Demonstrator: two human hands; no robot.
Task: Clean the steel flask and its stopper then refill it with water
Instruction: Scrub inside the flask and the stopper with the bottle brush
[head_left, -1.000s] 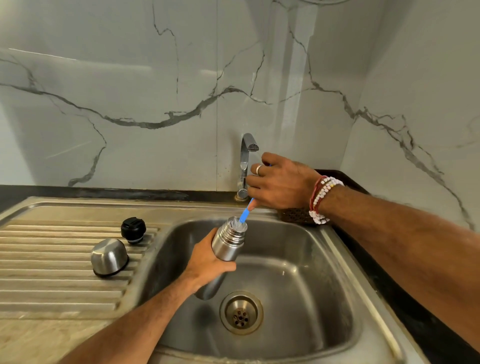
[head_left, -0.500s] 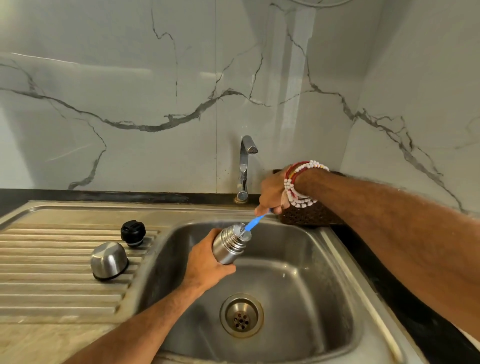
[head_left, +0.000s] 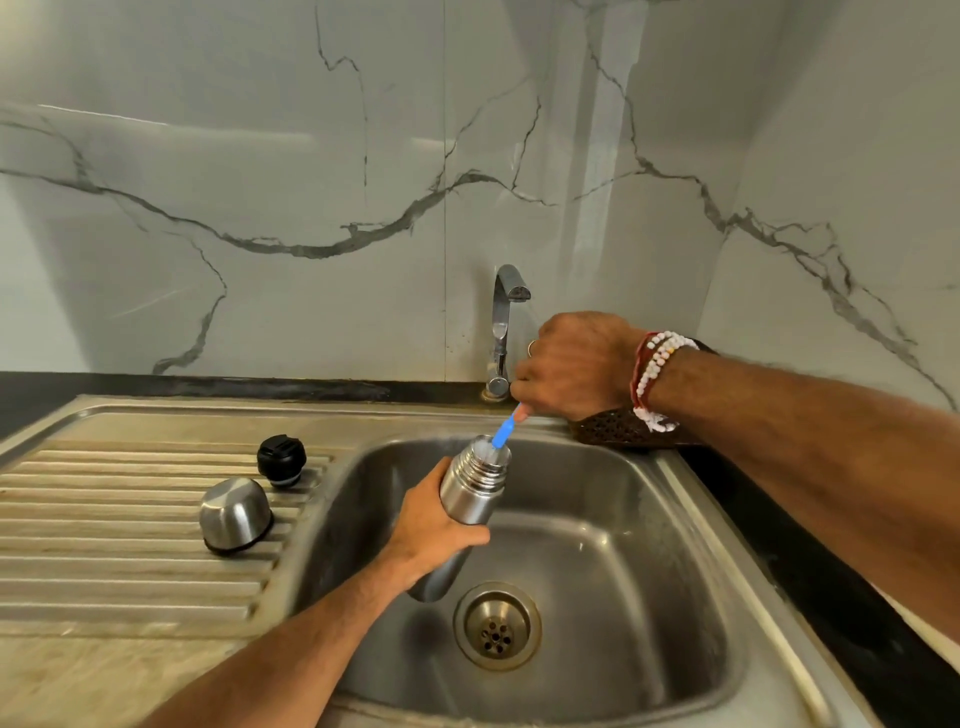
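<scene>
left hand (head_left: 436, 525): fingers wrapped round flask (head_left: 470, 493), tilted over sink (head_left: 623, 545)
right hand (head_left: 571, 364): fingers gripping blue brush (head_left: 503, 434), tip in flask mouth
stopper (head_left: 281, 460): on ribbed surface (head_left: 130, 566), beside steel cap (head_left: 235, 514)

left grip (head_left: 435, 526) curled low, right grip (head_left: 571, 366) fisted

Your right hand (head_left: 571, 364) wears a pale metal ring (head_left: 531, 347) on one finger, just above the grip. Behind the grip, at the wrist, sits a stack of bracelets (head_left: 655, 382): red thread bands and strands of white beads, a few orange among them. Your left hand (head_left: 431, 525) and both forearms are bare, lightly haired.
</scene>
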